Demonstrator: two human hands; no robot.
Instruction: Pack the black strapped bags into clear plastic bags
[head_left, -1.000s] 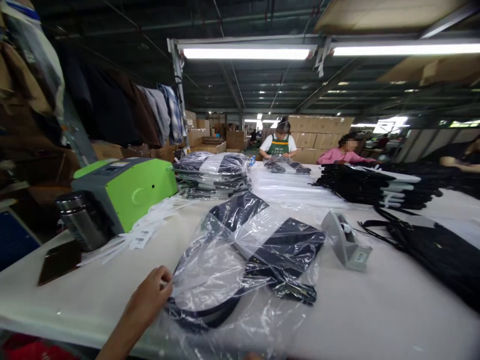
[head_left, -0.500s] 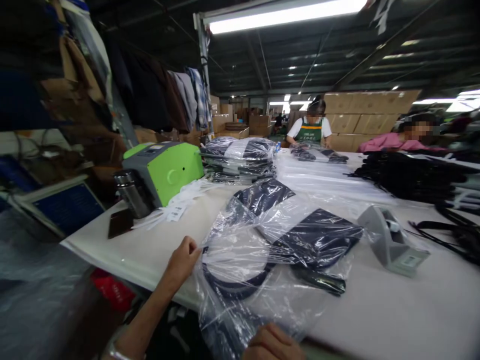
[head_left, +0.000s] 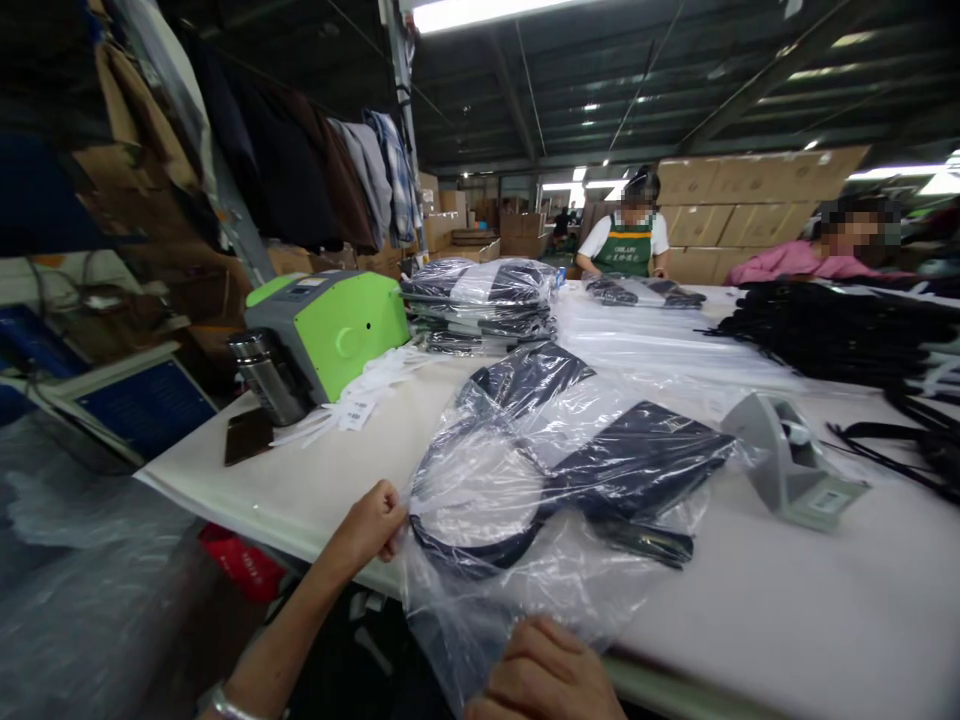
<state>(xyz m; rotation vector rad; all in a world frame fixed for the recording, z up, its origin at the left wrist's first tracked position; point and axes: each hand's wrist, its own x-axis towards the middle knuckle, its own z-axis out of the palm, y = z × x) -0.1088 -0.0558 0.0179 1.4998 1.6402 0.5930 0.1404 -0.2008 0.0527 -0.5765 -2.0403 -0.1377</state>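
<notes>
A clear plastic bag lies over the near edge of the table, with a dark item and its curved dark strap inside. My left hand is closed on the bag's left edge, beside the strap loop. At the bottom centre my right hand is closed on the bag's near end, which hangs past the table edge.
A green and grey machine, a steel flask and white labels stand or lie at the left. Bagged items are stacked behind. At the right are a tape dispenser and black straps. Two people are across the table.
The camera view has shifted a little. My right hand has risen slightly in the picture, and the plastic near my left hand looks pulled tighter.
</notes>
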